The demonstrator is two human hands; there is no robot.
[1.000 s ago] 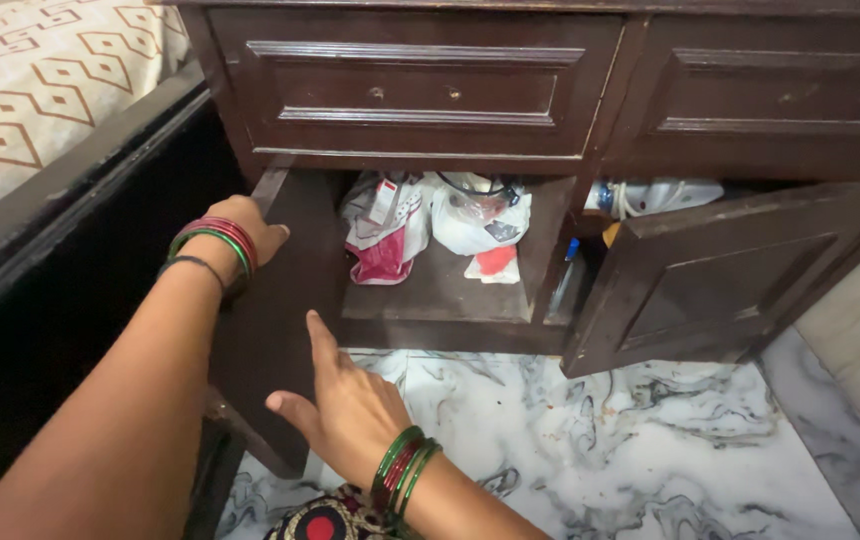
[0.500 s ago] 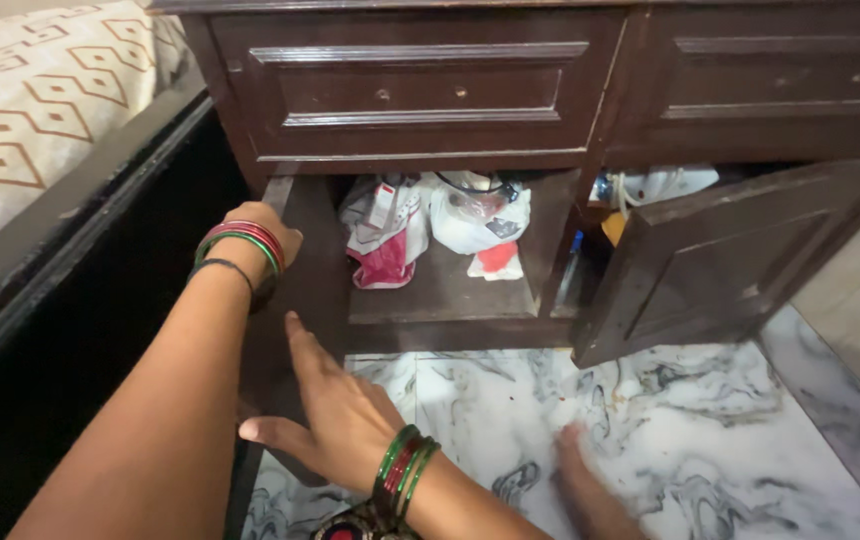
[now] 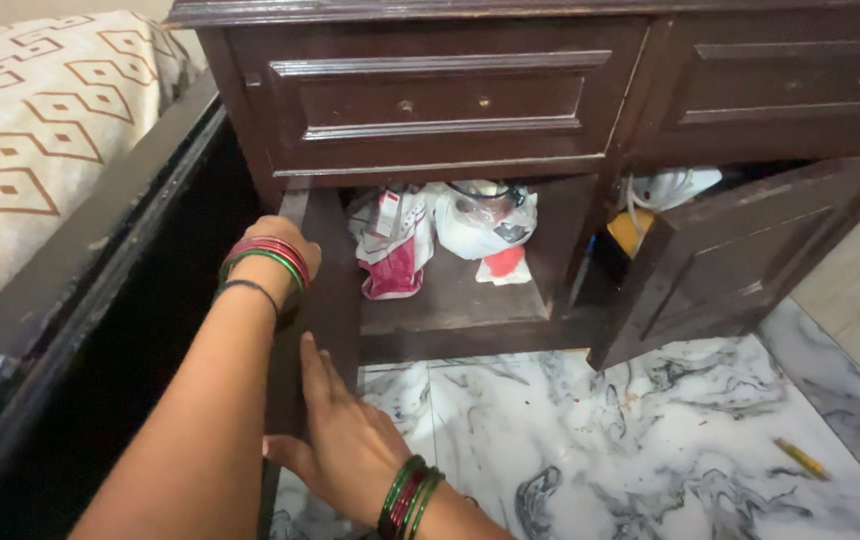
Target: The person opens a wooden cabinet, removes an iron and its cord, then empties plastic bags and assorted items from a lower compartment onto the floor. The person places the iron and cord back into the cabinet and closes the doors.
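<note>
A dark brown wooden cabinet (image 3: 450,90) stands in front of me with both lower doors swung out. My left hand (image 3: 285,240) grips the top edge of the left door (image 3: 325,300); red and green bangles sit on that wrist. My right hand (image 3: 345,430), fingers spread, lies flat against the lower part of the same door, bangles on its wrist too. Inside the left compartment lie a white and red plastic bag (image 3: 390,240), a white plastic bag (image 3: 485,220) and a small red and white packet (image 3: 505,265).
The right door (image 3: 740,260) hangs half out, with a white appliance with a cord (image 3: 670,185) and a yellow thing (image 3: 630,230) behind it. A bed with a patterned cover (image 3: 30,140) is at the left. A small yellow stick (image 3: 802,458) lies on the marble floor (image 3: 630,440).
The view has shifted so the cabinet sits lower and to the right. My right hand slid down the left door. A hand that showed on the floor is gone; a yellow stick has come into view.
</note>
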